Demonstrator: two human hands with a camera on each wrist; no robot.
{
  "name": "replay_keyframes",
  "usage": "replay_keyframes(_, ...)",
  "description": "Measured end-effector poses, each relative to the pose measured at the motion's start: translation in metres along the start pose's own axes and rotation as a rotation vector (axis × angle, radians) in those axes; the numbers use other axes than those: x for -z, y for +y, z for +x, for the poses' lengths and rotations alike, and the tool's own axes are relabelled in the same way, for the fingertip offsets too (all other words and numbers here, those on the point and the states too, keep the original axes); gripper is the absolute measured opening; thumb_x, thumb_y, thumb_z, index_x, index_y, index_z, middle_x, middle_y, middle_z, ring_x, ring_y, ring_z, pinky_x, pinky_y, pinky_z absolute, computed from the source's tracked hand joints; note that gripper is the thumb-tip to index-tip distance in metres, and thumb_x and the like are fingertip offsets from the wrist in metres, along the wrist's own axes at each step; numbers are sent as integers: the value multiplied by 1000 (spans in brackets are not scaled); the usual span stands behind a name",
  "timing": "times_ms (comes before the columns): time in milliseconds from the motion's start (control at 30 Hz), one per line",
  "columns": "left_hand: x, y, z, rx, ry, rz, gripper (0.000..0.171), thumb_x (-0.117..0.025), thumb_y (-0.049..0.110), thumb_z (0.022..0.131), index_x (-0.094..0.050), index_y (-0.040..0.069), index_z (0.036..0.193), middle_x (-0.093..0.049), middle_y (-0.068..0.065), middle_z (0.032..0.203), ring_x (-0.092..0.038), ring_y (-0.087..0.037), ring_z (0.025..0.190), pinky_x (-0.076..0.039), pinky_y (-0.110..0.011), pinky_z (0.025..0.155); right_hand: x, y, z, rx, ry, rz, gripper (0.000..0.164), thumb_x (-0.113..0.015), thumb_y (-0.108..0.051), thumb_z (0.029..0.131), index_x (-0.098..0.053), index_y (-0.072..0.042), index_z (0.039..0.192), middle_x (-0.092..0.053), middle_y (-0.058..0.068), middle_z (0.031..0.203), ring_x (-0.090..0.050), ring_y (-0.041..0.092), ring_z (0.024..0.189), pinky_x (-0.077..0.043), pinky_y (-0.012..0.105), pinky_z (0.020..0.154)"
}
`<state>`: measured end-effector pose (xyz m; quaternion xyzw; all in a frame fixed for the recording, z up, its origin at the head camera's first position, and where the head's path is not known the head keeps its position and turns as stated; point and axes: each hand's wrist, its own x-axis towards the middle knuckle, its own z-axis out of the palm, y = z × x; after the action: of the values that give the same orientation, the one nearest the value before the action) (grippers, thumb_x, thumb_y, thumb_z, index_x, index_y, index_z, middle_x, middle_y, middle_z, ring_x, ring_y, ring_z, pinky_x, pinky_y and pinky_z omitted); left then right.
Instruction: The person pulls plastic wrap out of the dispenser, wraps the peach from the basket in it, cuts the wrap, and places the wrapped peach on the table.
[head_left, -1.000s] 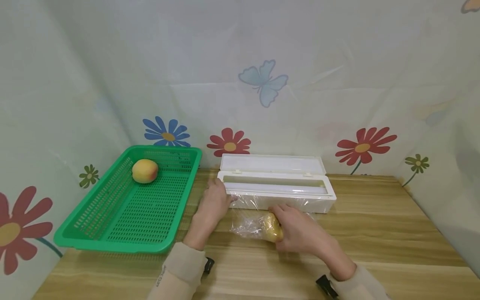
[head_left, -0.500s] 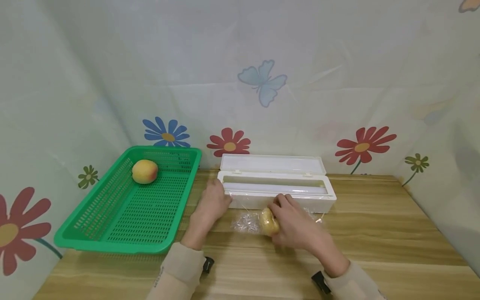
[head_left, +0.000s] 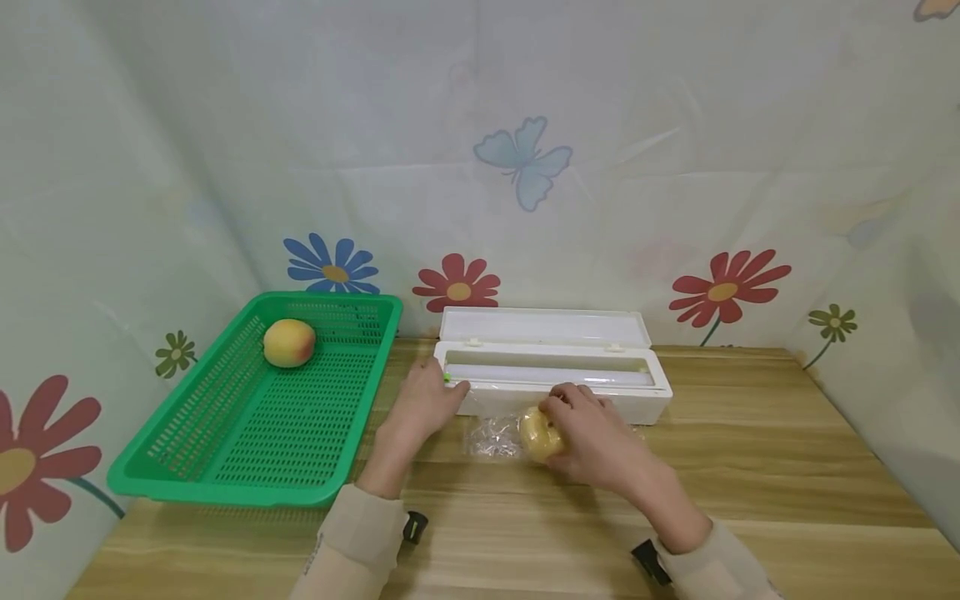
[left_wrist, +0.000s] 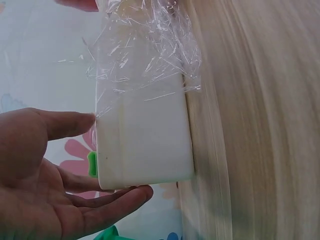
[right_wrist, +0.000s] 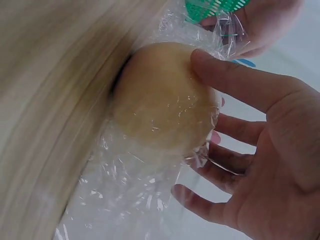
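My left hand (head_left: 429,396) grips the left end of a long white cling film dispenser (head_left: 562,404), thumb at its top edge and fingers at the end face. A green slider (left_wrist: 92,164) shows beside that thumb. Close in front of the dispenser, my right hand (head_left: 600,437) holds a yellow peach (head_left: 538,435) from the right, low over the table. Clear cling film (right_wrist: 130,200) covers the peach. Crumpled film spreads from its left side, and in the left wrist view film lies over the dispenser's front wall.
The dispenser's lid (head_left: 547,325) stands open at the back, with the white film roll (head_left: 555,375) inside. To the left is a green plastic basket (head_left: 356,417) holding another peach (head_left: 289,342). A flower-print sheet (head_left: 600,250) hangs behind the wooden table (head_left: 750,467).
My right hand has brought the wrapped peach away from me, closer to the dispenser, and turned it. The left thumb has shifted on the dispenser's edge, and the green slider now shows.
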<state>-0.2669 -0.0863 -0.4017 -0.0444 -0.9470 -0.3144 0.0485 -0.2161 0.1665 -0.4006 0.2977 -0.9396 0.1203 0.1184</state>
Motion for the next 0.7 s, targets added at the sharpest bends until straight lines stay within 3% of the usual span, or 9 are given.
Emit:
replay_keyframes(133, -1, -1, 1, -8, 5, -19, 55, -69, 28, 98, -54, -10, 135, -62, -26, 122, -59, -41, 116, -48, -55, 99, 3, 3, -1, -13, 4, 36, 62, -97, -26, 69, -69, -6, 120, -58, 13, 123, -54, 33, 117, -48, 58, 91)
replay_keyframes(300, -1, -1, 1, 18, -8, 0, 59, -67, 31, 99, -51, -12, 136, -59, -28, 125, -57, -42, 119, -47, -56, 101, 8, 5, 1, -27, 25, 65, 63, -95, -30, 73, -66, -3, 123, -61, 12, 124, -55, 34, 119, -47, 58, 94)
replay_keyframes(533, 0, 0, 0, 21, -18, 1, 60, -67, 32, 100, -50, -14, 135, -58, -29, 125, -57, -42, 118, -49, -55, 99, 12, 6, 19, 53, 141, 165, 28, -84, -15, 87, -70, -2, 109, -68, 8, 108, -65, 28, 103, -53, 47, 88)
replay_keyframes(700, 0, -2, 0, 22, -6, 0, 61, -70, 32, 99, -50, -14, 133, -58, -30, 124, -58, -44, 118, -49, -55, 99, 17, 0, 51, 85, 87, 188, 12, -77, -10, 92, -73, -6, 102, -71, 4, 99, -68, 24, 95, -56, 42, 85)
